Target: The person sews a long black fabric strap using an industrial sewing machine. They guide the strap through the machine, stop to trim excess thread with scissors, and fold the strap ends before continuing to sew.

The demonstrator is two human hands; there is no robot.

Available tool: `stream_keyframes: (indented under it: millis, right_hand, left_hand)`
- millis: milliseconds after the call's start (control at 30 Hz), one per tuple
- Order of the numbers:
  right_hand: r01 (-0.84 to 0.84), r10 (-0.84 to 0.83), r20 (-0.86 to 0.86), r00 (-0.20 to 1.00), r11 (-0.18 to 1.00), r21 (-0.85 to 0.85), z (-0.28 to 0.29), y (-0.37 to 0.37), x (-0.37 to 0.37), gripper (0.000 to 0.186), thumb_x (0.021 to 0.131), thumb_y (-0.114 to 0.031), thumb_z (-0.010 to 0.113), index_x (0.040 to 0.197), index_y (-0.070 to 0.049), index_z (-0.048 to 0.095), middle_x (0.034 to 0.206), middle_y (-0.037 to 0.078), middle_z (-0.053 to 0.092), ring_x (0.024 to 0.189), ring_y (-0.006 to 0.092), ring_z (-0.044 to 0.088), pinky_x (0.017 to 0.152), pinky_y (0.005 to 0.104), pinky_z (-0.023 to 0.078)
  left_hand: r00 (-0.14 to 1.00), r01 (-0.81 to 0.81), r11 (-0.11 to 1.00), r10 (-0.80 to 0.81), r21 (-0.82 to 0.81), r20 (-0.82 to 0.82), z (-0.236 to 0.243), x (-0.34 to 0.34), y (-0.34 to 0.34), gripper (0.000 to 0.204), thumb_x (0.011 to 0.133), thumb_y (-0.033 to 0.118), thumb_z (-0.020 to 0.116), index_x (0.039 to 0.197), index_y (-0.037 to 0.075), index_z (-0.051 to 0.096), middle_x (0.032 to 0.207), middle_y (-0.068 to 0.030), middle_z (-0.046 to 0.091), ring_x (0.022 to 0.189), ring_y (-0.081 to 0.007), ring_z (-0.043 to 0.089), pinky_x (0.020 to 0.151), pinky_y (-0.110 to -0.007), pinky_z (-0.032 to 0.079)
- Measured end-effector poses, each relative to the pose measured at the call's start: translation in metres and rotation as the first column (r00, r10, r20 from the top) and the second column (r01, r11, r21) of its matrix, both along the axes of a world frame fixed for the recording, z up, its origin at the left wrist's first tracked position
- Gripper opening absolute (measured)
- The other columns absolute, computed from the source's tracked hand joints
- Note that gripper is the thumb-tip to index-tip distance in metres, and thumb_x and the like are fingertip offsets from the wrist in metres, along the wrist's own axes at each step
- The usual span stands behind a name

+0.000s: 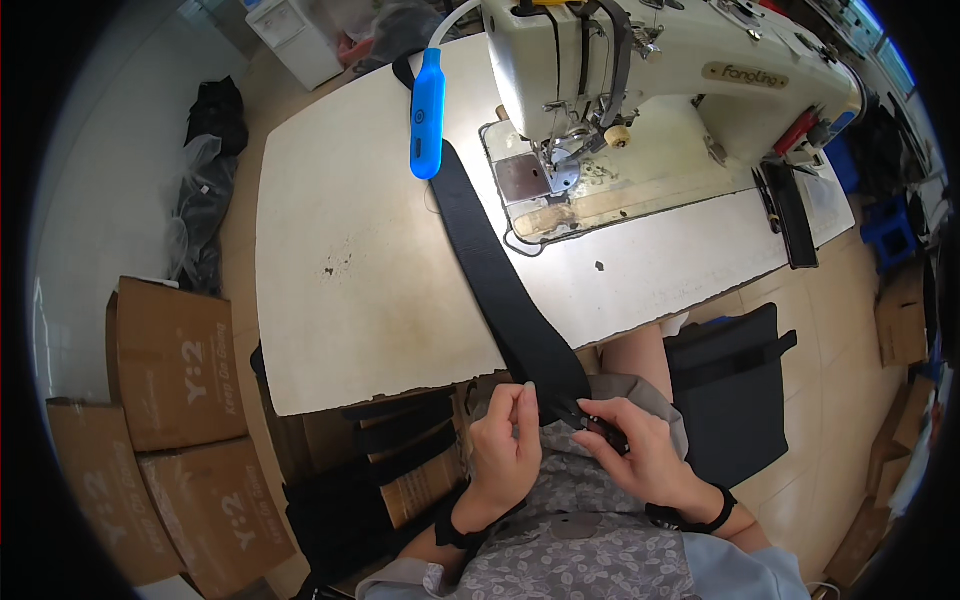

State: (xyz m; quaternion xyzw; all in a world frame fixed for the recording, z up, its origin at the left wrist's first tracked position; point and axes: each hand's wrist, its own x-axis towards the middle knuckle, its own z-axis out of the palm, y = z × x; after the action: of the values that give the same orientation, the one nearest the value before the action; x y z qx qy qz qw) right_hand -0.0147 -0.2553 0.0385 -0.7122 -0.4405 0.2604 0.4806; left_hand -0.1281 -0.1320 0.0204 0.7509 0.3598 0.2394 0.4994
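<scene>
A wide black strap point(495, 275) runs down across the white sewing table and over its front edge, its near end between my hands above my lap. Beside the strap's left edge my left hand point(508, 445) is closed, thumb and forefinger pinched together; what is between them is too small to make out. My right hand point(640, 450) is closed round a small dark hand tool point(605, 433), mostly hidden in the palm, which looks like thread snips. Its tip points at the strap's near end.
A sewing machine point(600, 110) stands on the right of the table point(350, 210). A blue lamp point(427, 115) hangs over the strap. Black pieces point(340, 510) lie below the table at left, near cardboard boxes point(180, 370). A black bag-like piece point(730, 400) is to my right.
</scene>
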Motion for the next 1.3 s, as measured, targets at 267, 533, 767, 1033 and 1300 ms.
stream_keyframes:
  millis: [267, 533, 767, 1033, 1300]
  right_hand:
    - [0.005, -0.007, 0.040, 0.999, 0.999, 0.048, -0.007, 0.009, -0.004, 0.035, 0.082, -0.009, 0.069, 0.112, 0.001, 0.056, 0.082, 0.013, 0.061, 0.059, 0.0210, 0.059, 0.052, 0.0295, 0.047]
    - [0.040, -0.042, 0.024, 0.999, 0.997, 0.064, -0.012, 0.010, -0.007, 0.035, 0.082, -0.009, 0.070, 0.113, 0.001, 0.056, 0.082, 0.014, 0.061, 0.062, 0.0219, 0.061, 0.053, 0.0296, 0.048]
    - [0.019, -0.023, 0.057, 0.998, 0.997, 0.073, -0.012, 0.011, -0.006, 0.032, 0.082, -0.008, 0.070, 0.110, 0.002, 0.057, 0.082, 0.014, 0.061, 0.061, 0.0222, 0.060, 0.053, 0.0301, 0.048]
    - [0.016, -0.025, 0.085, 0.996, 0.995, 0.102, -0.013, 0.014, -0.008, 0.031, 0.082, -0.007, 0.068, 0.109, 0.002, 0.057, 0.082, 0.014, 0.061, 0.060, 0.0236, 0.059, 0.052, 0.0306, 0.048]
    - [0.104, -0.106, 0.066, 0.992, 0.994, 0.034, -0.007, 0.013, 0.003, 0.032, 0.082, -0.008, 0.069, 0.111, 0.000, 0.057, 0.080, 0.012, 0.060, 0.060, 0.0190, 0.059, 0.051, 0.0283, 0.046]
  left_hand:
    - [0.994, -0.037, 0.985, 0.019, 0.170, 0.108, -0.014, -0.001, -0.008, 0.013, 0.092, 0.003, 0.053, 0.099, -0.004, 0.045, 0.062, -0.0120, 0.056, 0.053, -0.0178, 0.060, 0.047, -0.028, 0.043]
    - [0.972, -0.006, 0.987, -0.031, 0.158, 0.232, -0.019, 0.001, -0.005, 0.010, 0.095, 0.002, 0.046, 0.101, -0.002, 0.040, 0.068, -0.0088, 0.059, 0.061, -0.0052, 0.052, 0.053, -0.019, 0.040]
    - [0.991, 0.028, 0.994, -0.042, 0.109, 0.128, -0.011, -0.001, -0.004, 0.011, 0.094, 0.002, 0.049, 0.099, -0.001, 0.040, 0.063, -0.0041, 0.052, 0.055, -0.0058, 0.045, 0.048, -0.022, 0.033]
    - [0.985, 0.028, 0.994, -0.046, 0.107, 0.164, -0.015, -0.005, -0.010, 0.013, 0.091, 0.000, 0.053, 0.099, -0.004, 0.043, 0.077, -0.0143, 0.062, 0.067, -0.0174, 0.066, 0.057, -0.026, 0.049]
    - [0.967, -0.074, 0.990, 0.043, 0.117, 0.252, -0.012, 0.000, -0.005, 0.007, 0.092, 0.002, 0.056, 0.092, -0.002, 0.050, 0.079, -0.0086, 0.059, 0.069, -0.0100, 0.057, 0.062, -0.021, 0.046]
